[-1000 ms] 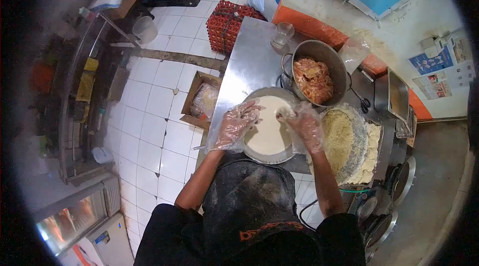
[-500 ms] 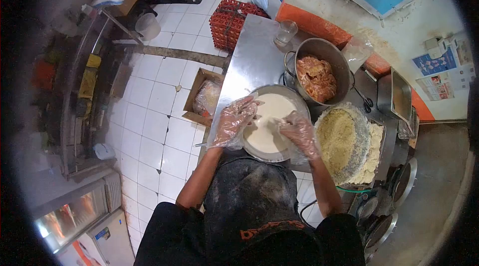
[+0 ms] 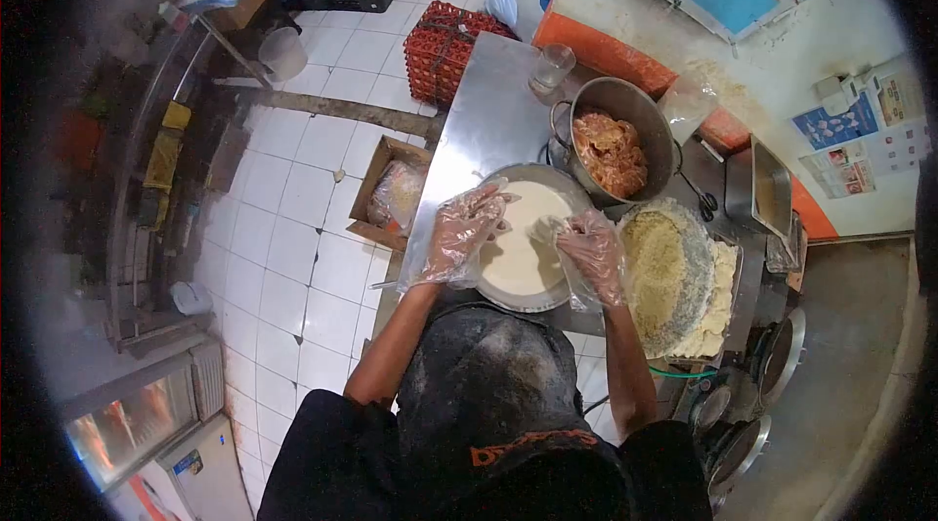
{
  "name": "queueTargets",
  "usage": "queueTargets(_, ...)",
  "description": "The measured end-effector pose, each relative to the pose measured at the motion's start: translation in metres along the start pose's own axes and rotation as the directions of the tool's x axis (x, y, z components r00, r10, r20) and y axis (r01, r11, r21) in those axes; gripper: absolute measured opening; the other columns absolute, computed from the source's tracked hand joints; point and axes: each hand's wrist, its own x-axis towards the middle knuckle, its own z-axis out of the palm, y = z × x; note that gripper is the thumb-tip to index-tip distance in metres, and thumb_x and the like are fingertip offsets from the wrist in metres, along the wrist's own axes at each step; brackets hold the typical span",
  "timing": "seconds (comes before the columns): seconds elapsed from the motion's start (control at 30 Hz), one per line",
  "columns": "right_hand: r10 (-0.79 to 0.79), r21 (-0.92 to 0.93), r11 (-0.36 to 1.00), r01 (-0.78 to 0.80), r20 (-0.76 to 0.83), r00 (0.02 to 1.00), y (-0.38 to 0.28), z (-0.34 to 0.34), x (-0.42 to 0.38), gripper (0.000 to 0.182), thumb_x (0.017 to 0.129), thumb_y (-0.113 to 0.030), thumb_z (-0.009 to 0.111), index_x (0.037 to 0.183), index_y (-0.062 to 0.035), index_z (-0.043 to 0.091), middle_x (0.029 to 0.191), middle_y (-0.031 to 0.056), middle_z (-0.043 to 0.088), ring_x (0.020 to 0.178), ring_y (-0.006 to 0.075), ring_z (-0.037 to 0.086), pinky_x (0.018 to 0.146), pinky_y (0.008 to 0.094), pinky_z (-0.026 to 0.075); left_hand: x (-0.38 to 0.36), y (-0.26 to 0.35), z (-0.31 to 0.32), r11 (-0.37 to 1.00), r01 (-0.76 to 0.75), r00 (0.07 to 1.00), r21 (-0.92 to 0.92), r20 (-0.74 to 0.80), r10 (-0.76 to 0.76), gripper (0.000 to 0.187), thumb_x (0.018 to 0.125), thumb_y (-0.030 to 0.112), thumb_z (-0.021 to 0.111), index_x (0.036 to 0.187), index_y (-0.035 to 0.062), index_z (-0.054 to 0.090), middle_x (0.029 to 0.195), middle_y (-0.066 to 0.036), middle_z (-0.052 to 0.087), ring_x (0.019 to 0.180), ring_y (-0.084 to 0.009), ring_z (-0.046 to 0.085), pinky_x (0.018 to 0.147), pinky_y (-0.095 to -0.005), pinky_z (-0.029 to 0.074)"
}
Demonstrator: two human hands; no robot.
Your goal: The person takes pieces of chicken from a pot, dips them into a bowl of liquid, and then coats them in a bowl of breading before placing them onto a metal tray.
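A wide metal bowl [image 3: 521, 305] of creamy white batter [image 3: 523, 252] stands at the front edge of the steel table. Over its left rim is my left hand [image 3: 469, 231] in a loose clear plastic glove, fingers loosely apart and holding nothing I can see. My right hand [image 3: 594, 252], gloved the same way, hovers over the right rim with its fingers curled together; whether anything is in them is hidden. Right of it sits a large bowl of pale yellow crumbs [image 3: 653, 267]. Behind the batter, a deep pot [image 3: 653, 115] contains raw meat pieces [image 3: 611, 151].
A tray of crumb-coated pieces [image 3: 721, 301] lies partly under the crumb bowl. Scissors [image 3: 705, 203], a glass [image 3: 553, 66] and a steel pan [image 3: 757, 184] are on the steel table [image 3: 479, 110]. Left on the floor are a cardboard box [image 3: 376, 184] and red stacked crates [image 3: 445, 52].
My right hand has drawn back slightly from the middle of the batter toward the bowl's right rim. My left hand stays at the left rim. The camera view has shifted a little.
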Motion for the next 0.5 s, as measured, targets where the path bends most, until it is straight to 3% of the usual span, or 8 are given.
queueTargets(0.03,-0.128,-0.404,0.905,0.132,0.037,0.991,-0.014,0.0,0.001,0.034,0.079,-0.015,0.085,0.105,-0.0017,0.069,0.096,0.009,0.071,0.087,0.0186,0.069,0.078,0.0307,0.057,-0.003,0.007,-0.004,1.0,-0.006,1.0,-0.001,-0.005,0.006,0.056,0.1,0.025,0.071,0.145,-0.004,0.053,0.123,-0.011,0.074,0.091,-0.0129,0.072,0.073,-0.0259,0.059)
queueTargets(0.07,-0.229,-0.728,0.64,0.245,0.123,0.966,-0.023,0.001,0.003,0.031,0.079,-0.014,0.084,0.103,-0.0021,0.068,0.092,0.008,0.069,0.083,0.0181,0.069,0.073,0.0298,0.056,-0.009,0.025,-0.01,0.988,-0.104,0.99,-0.116,0.087,0.114,0.056,0.101,0.025,0.071,0.145,-0.0046,0.053,0.123,-0.011,0.074,0.09,-0.013,0.072,0.073,-0.0258,0.059)
queueTargets(0.1,-0.23,-0.727,0.639,0.252,0.131,0.964,-0.024,0.001,0.003,0.031,0.079,-0.014,0.084,0.103,-0.0021,0.068,0.092,0.008,0.069,0.083,0.0181,0.069,0.073,0.0298,0.056,-0.014,0.033,-0.013,0.954,-0.185,0.96,-0.237,0.166,0.227,0.056,0.101,0.025,0.071,0.145,-0.0052,0.053,0.122,-0.011,0.074,0.09,-0.013,0.072,0.073,-0.0257,0.059)
queueTargets(0.17,-0.103,-0.275,0.954,0.12,0.073,0.992,-0.025,-0.002,-0.003,0.04,0.089,-0.042,0.075,0.104,-0.0054,0.073,0.094,0.0168,0.069,0.085,0.0344,0.066,0.075,0.0458,0.052,-0.019,0.029,-0.012,0.969,-0.115,0.977,-0.219,0.151,0.151,0.056,0.101,0.025,0.071,0.144,-0.0057,0.053,0.123,-0.011,0.074,0.09,-0.0133,0.072,0.073,-0.0255,0.059)
queueTargets(0.27,-0.212,-0.547,0.819,0.173,-0.008,0.977,-0.06,0.006,-0.004,0.027,0.079,-0.017,0.084,0.096,-0.0044,0.067,0.087,0.0107,0.064,0.08,0.0264,0.064,0.072,0.0393,0.051,-0.021,0.03,-0.005,0.967,-0.078,0.985,-0.241,0.132,0.112,0.057,0.1,0.025,0.071,0.144,-0.0064,0.053,0.123,-0.011,0.074,0.089,-0.0137,0.072,0.073,-0.0256,0.06)
queueTargets(0.33,-0.307,-0.613,0.756,0.23,-0.023,0.951,-0.036,0.009,-0.004,0.028,0.078,-0.017,0.085,0.096,-0.0046,0.067,0.088,0.0106,0.065,0.081,0.0269,0.064,0.073,0.0392,0.052,-0.03,0.03,-0.003,0.954,-0.085,0.986,-0.289,0.111,0.122,0.057,0.1,0.025,0.071,0.143,-0.0068,0.053,0.123,-0.011,0.074,0.089,-0.0138,0.072,0.073,-0.0257,0.06)
queueTargets(0.43,-0.404,-0.667,0.7,0.256,-0.073,0.912,-0.055,0.01,-0.012,0.029,0.076,-0.015,0.086,0.095,-0.0044,0.067,0.088,0.0103,0.064,0.081,0.0281,0.063,0.074,0.0392,0.052,-0.022,0.039,-0.006,0.995,-0.066,0.993,-0.074,0.097,0.073,0.056,0.101,0.024,0.07,0.144,-0.007,0.051,0.124,-0.011,0.074,0.089,-0.0142,0.072,0.074,-0.0264,0.061)
queueTargets(0.5,-0.375,-0.659,0.717,0.225,-0.093,0.923,-0.062,0.014,-0.022,0.03,0.075,-0.014,0.086,0.095,-0.004,0.067,0.087,0.0101,0.063,0.081,0.0288,0.063,0.074,0.0392,0.052,-0.024,0.033,-0.002,0.964,0.008,0.993,-0.266,0.112,0.022,0.055,0.102,0.023,0.069,0.144,-0.007,0.051,0.124,-0.011,0.074,0.089,-0.0147,0.072,0.074,-0.0265,0.061)
